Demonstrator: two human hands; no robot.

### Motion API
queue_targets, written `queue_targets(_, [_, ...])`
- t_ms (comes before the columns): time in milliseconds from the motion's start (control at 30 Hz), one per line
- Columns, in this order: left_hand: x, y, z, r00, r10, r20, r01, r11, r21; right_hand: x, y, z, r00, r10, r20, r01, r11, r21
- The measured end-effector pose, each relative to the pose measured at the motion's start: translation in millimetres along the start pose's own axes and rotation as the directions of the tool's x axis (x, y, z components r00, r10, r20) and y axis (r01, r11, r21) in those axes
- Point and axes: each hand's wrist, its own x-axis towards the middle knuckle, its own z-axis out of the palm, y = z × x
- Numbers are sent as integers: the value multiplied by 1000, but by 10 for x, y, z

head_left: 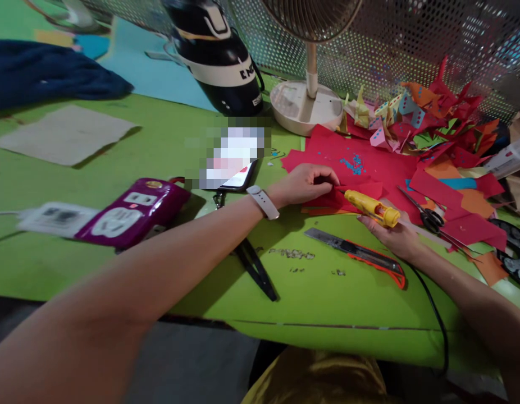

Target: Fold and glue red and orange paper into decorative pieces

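My left hand (304, 184), with a white band on the wrist, has its fingertips closed on a folded piece of red paper (361, 191). To the right of it, my right hand (397, 233) is wrapped round a yellow glue gun (372, 207), its dark tip pointing left at the paper near my left fingertips. A pale stick runs out behind the tool, and a black cord (432, 306) hangs down by my right forearm. Larger red sheets (382, 163) lie beneath, with small blue bits (355, 163) scattered on them. A box cutter (356, 249) with an orange edge rests just below.
Scissors (430, 219) lie among paper scraps at right, below a heap of folded paper shapes (420, 115). Behind stand a fan (306, 106) and a dark bottle (226, 67). A lit phone (238, 154) and a purple power socket block (136, 213) are left on the green table (188, 129).
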Motion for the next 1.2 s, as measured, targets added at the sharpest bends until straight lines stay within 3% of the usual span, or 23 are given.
queue_targets(1200, [12,-54,9,1000,27,-15,-27,1000,15,-6,-72,-20,998,54,27,-55,998,28])
